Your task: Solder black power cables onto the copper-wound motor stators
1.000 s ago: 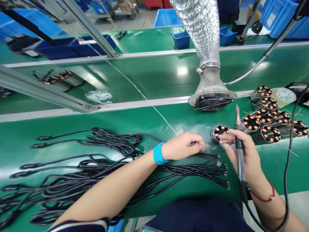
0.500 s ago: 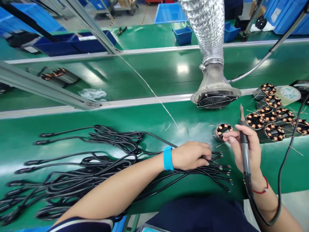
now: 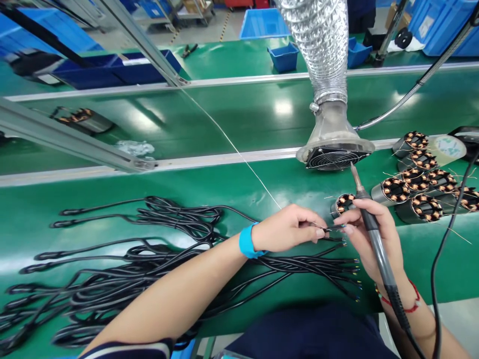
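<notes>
My left hand [image 3: 290, 228], with a blue band at the wrist, is closed in a pinch on a black cable [image 3: 333, 228] near its stripped end. A thin strand of solder wire [image 3: 262, 184] runs down from the upper left to these fingers. In my right hand [image 3: 374, 234] a soldering iron [image 3: 374, 239] leans with its tip up and to the left, while thumb and forefinger reach the cable's end. Just behind the fingertips stands a stator with copper windings [image 3: 343, 203], partly hidden by my right hand. Beneath the left hand lie several more cable ends [image 3: 348, 267].
Bundles of black cables [image 3: 149, 264] cover the left of the green bench. Several wound stators [image 3: 424, 207] stand at the right, beside the iron's cord [image 3: 436, 264]. A fume extractor hood [image 3: 337, 149] hangs low over the middle. A metal rail [image 3: 224, 158] crosses behind.
My left hand has lifted a cable end from the pile and brought it up to my right fingers. The right hand has shifted left, and the iron now tilts further left.
</notes>
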Tool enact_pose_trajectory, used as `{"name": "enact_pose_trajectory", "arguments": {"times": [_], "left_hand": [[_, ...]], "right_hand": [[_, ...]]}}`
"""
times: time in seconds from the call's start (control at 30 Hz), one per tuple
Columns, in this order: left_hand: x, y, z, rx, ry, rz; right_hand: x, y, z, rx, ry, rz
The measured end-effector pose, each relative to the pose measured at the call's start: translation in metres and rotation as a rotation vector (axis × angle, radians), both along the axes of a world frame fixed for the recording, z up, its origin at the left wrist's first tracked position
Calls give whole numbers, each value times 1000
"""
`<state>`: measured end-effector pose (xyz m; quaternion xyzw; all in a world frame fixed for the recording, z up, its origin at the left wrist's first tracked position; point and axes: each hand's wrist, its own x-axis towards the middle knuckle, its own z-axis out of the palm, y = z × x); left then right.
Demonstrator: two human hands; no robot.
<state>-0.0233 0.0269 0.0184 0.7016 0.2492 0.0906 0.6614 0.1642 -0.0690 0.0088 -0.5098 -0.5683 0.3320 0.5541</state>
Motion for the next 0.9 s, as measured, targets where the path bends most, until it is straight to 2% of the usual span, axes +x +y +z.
{"name": "enact_pose_trajectory", "arguments": {"times": [0.2,0.27,0.47,0.67,0.8,0.9], "left_hand": [[7,-8,2,69,-94,189],[9,-10,3,124,-86,196],[10,-9,1,305,-33,48],[6,-4,2,341,-76,-102],[4,1,3,297,-110,-155],[6,-1,0,102,-93,-171]], "right_hand": [[-6,2,-9,-39,112,39],[-9,2,-11,-24,113,31],[-12,1,-12,2,116,-5],[-11,2,-7,-34,189,22],[-13,4,-4,-39,216,97],[-14,2,-4,11,198,133]]}}
